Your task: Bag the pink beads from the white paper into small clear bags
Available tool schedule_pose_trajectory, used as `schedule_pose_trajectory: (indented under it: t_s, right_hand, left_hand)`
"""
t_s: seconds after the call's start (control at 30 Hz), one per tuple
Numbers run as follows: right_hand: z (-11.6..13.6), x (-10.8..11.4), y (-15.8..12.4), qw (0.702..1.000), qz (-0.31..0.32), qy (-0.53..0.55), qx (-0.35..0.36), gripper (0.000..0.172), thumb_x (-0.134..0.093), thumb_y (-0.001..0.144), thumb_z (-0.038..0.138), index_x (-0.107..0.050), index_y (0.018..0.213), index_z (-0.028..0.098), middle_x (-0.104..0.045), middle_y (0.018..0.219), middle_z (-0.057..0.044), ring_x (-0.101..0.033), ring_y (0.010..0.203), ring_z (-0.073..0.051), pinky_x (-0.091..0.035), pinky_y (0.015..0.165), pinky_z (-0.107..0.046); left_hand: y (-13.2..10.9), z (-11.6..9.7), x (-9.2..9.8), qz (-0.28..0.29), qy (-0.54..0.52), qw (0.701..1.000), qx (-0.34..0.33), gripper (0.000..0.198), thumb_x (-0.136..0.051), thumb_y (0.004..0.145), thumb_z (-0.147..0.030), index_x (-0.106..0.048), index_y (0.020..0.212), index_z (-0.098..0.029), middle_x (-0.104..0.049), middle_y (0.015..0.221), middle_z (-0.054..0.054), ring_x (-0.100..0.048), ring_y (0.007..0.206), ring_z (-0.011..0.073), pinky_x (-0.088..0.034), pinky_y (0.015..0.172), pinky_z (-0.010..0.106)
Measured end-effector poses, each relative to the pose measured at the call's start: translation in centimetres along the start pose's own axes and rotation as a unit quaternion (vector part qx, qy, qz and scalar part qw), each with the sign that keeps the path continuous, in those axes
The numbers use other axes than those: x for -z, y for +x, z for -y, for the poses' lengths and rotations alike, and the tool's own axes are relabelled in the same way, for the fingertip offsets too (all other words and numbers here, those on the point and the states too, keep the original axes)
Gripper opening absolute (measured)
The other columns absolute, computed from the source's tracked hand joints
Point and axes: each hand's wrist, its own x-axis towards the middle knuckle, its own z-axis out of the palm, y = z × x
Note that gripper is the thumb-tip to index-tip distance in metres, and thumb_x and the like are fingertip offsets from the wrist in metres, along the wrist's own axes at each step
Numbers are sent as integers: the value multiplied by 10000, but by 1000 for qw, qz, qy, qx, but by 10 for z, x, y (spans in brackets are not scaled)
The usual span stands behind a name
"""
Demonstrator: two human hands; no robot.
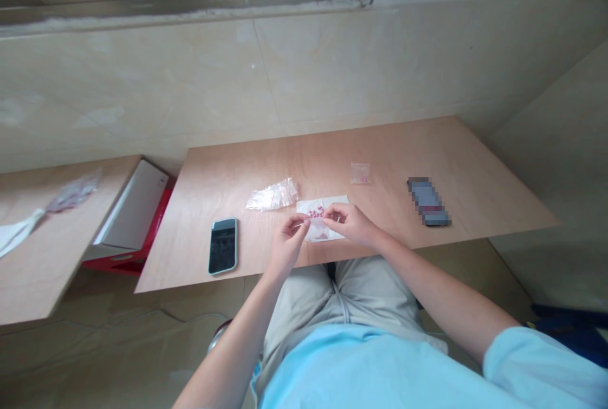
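My left hand [287, 241] and my right hand [350, 221] meet over the near edge of the wooden table [427, 143]. Both pinch a small clear plastic bag [317, 229] between them. Under it lies a white sheet of paper [332, 201] with several small pink pieces [316, 211] on it. What is inside the held bag is too small to tell.
A pile of clear small bags [274, 195] lies left of the paper. One small bag with pink bits [360, 173] lies farther back. A phone [223, 245] is at the left, a dark blurred device [429, 201] at the right. Left: second table [42, 257], white box [135, 206] on a red bin [142, 257].
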Motion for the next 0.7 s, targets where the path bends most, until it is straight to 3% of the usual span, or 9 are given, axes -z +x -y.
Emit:
schedule_pose_trajectory:
  t_s: [0.37,0.7]
  right_hand:
    - [-5,0,2,1000,-2,2,4,201,-637,903,374,-683,909,178,-694,879,-34,-590,710,-148,-448,630,-257]
    - [6,-6,-1,996,-20,-67,54,139,-672,882,328,-701,894,193,-695,889,-33,-604,794,-166,-439,710,-277]
  left_hand:
    - [2,3,4,-22,50,998,16,296,-715,848,-460,-723,933,-176,-703,871,35,-620,767,162,-479,707,275]
    - [-4,3,-1,19,79,997,2,264,-698,868,-440,-736,923,-184,-713,896,44,-623,797,175,-476,743,280]
